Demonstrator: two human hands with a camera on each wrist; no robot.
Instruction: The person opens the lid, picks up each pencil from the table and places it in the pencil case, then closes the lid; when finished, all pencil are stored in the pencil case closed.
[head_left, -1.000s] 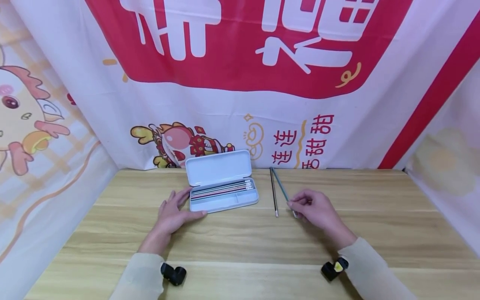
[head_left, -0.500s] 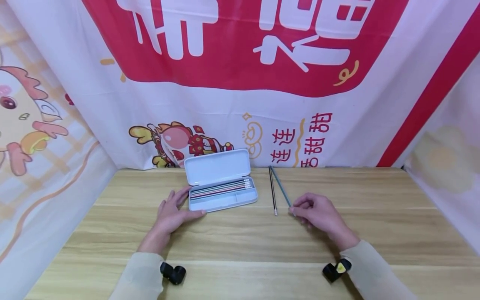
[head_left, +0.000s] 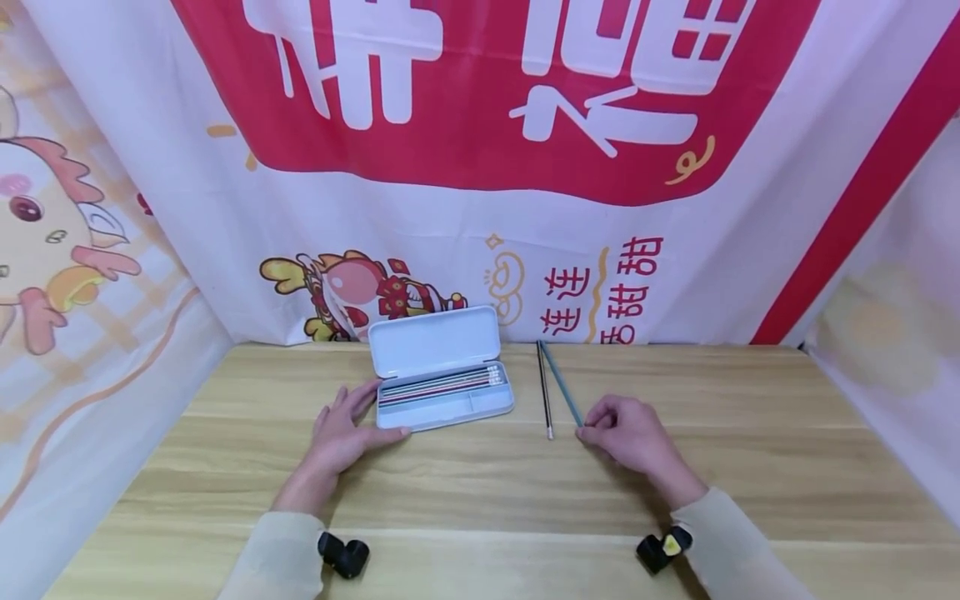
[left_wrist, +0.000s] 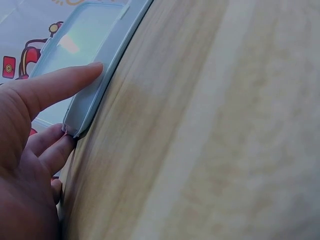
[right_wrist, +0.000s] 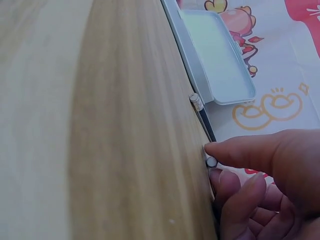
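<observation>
A light blue pencil case (head_left: 446, 408) stands open at the back of the table, with several striped pencils (head_left: 435, 388) lying in its long compartment. At its left end my left hand (head_left: 345, 433) holds the corner: the thumb rests along the near rim and the fingers are at the end wall, as the left wrist view shows. On the right, my right hand (head_left: 626, 433) pinches a teal pencil (head_left: 561, 383) near its eraser end between thumb and index finger. A black pencil (head_left: 545, 396) with a white eraser lies just left of it, their far ends meeting near the cloth.
The raised lid (head_left: 435, 340) leans back close to a printed cloth (head_left: 450, 208) hanging behind the table. The wooden table (head_left: 480, 492) stretches toward me, with cloth walls on both sides. A small black wrist camera (head_left: 343, 556) sits on each sleeve.
My right fingertips have shifted to the teal pencil's near end, covering the eraser that showed earlier. The left hand and the pencil case have stayed in place.
</observation>
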